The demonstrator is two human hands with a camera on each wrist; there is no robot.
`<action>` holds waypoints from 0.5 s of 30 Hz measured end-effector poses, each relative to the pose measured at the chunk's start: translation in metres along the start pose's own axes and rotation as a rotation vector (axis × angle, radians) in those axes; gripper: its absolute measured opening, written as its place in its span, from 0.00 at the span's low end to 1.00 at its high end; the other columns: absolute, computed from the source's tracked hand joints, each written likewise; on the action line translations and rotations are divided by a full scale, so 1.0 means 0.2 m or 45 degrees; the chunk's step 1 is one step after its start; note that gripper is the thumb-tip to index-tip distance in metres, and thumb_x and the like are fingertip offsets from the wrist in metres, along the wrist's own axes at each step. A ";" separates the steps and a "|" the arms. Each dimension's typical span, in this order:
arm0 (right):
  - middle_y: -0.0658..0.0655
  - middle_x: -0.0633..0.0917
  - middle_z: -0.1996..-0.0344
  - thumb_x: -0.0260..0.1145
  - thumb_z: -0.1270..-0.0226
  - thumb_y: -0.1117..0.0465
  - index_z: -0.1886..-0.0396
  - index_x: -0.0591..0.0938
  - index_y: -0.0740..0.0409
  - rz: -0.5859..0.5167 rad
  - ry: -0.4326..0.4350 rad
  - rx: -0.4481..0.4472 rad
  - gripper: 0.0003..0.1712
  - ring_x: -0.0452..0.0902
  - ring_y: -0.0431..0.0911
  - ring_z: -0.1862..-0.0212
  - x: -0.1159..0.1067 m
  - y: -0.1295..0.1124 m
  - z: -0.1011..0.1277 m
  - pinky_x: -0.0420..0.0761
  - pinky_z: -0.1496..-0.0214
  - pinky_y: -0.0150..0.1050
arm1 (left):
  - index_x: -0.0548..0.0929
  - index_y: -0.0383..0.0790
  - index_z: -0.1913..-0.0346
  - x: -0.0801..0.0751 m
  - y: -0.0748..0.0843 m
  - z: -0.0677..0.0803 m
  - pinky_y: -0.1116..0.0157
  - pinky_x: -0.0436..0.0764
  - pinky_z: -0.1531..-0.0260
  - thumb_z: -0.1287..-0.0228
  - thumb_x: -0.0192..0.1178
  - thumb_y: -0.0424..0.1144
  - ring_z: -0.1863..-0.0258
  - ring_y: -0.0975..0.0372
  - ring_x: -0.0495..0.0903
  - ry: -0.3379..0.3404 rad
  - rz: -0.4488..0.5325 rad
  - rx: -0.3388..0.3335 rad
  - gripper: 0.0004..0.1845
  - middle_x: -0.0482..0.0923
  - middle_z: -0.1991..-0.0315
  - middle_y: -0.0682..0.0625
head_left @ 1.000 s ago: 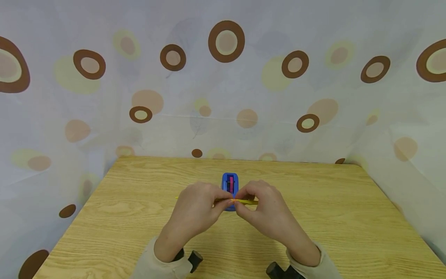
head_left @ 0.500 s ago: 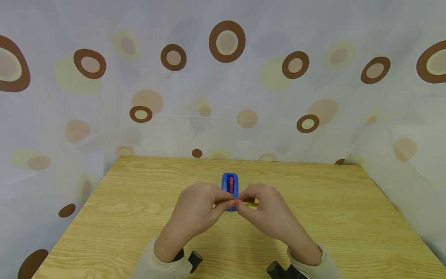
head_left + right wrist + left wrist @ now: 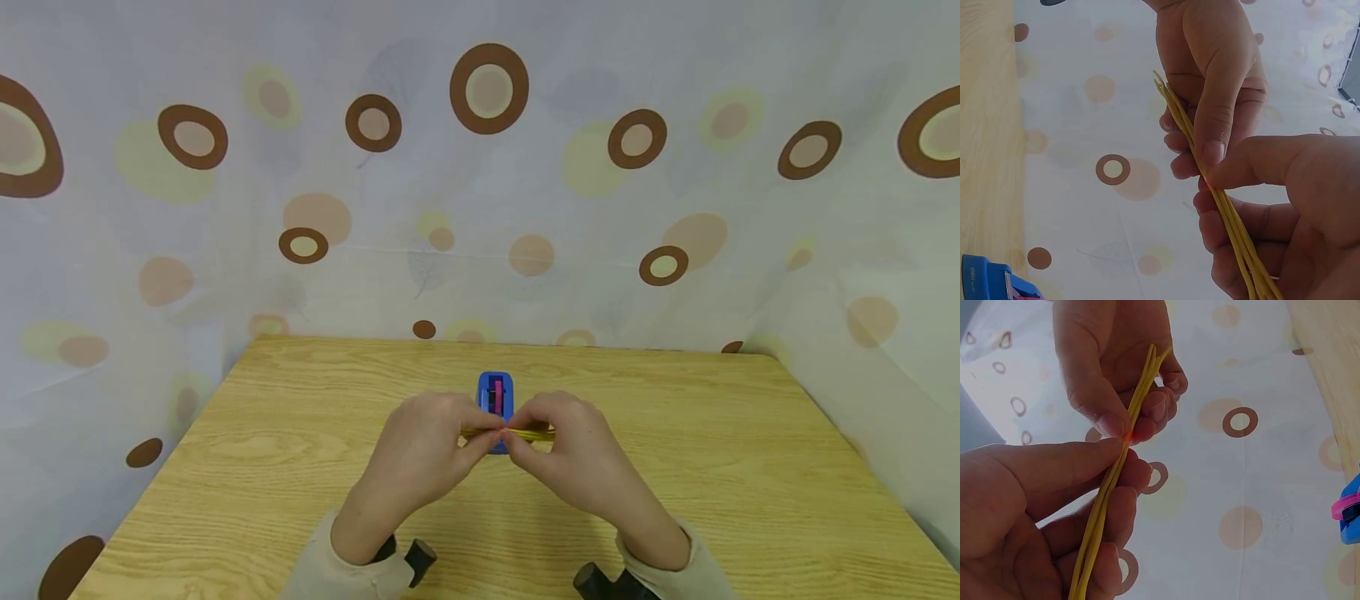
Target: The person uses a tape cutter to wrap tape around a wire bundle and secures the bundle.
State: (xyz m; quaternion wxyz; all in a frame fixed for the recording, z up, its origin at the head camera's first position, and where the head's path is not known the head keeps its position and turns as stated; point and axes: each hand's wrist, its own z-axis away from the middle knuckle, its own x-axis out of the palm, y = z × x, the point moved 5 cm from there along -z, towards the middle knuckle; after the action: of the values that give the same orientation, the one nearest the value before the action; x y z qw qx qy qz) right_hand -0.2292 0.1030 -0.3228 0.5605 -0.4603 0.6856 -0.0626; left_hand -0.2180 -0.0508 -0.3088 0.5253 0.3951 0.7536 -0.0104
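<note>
Both hands hold one bundle of thin yellow strands (image 3: 1099,515) near its middle. My left hand (image 3: 427,446) pinches it between thumb and fingers, with part of the bundle running along its curled fingers in the left wrist view. Tip to tip with it, my right hand (image 3: 573,454) pinches the same bundle just to the right. An orange-red spot shows where the fingertips meet. Loose strand ends fan out slightly past each hand. Directly behind the fingertips in the head view stands a blue tape dispenser (image 3: 483,400) with a pink wheel, partly covered by the hands.
The wooden table (image 3: 300,483) runs back to a pale curtain (image 3: 570,292) printed with brown rings and dots, which also hangs at both sides. Dark wrist-worn devices (image 3: 422,557) sit at the cuffs.
My right hand has dipped slightly, then risen again, so the right part of the bundle lies nearly level. The strand tip that stuck out left of my left hand no longer shows.
</note>
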 end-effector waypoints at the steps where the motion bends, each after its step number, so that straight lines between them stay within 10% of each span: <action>1: 0.38 0.82 0.70 0.70 0.35 0.60 0.68 0.88 0.46 0.006 0.009 -0.004 0.04 0.77 0.38 0.61 0.00 0.00 0.00 0.78 0.58 0.40 | 0.93 0.47 0.62 0.00 0.00 0.00 0.71 0.74 0.75 0.40 0.71 0.42 0.73 0.66 0.81 -0.001 0.001 -0.003 0.05 0.86 0.70 0.57; 15: 0.38 0.82 0.70 0.73 0.39 0.62 0.69 0.87 0.47 0.066 0.104 -0.055 0.04 0.76 0.37 0.62 -0.01 0.00 0.00 0.78 0.59 0.40 | 0.92 0.47 0.60 0.01 -0.02 0.00 0.71 0.74 0.76 0.38 0.69 0.43 0.72 0.68 0.80 -0.033 -0.010 -0.047 0.07 0.86 0.68 0.57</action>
State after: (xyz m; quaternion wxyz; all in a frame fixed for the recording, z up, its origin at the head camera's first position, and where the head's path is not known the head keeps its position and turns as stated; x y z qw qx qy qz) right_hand -0.2295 0.1043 -0.3214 0.5234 -0.4515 0.7208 -0.0519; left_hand -0.2208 -0.0516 -0.3111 0.5422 0.3823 0.7482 -0.0036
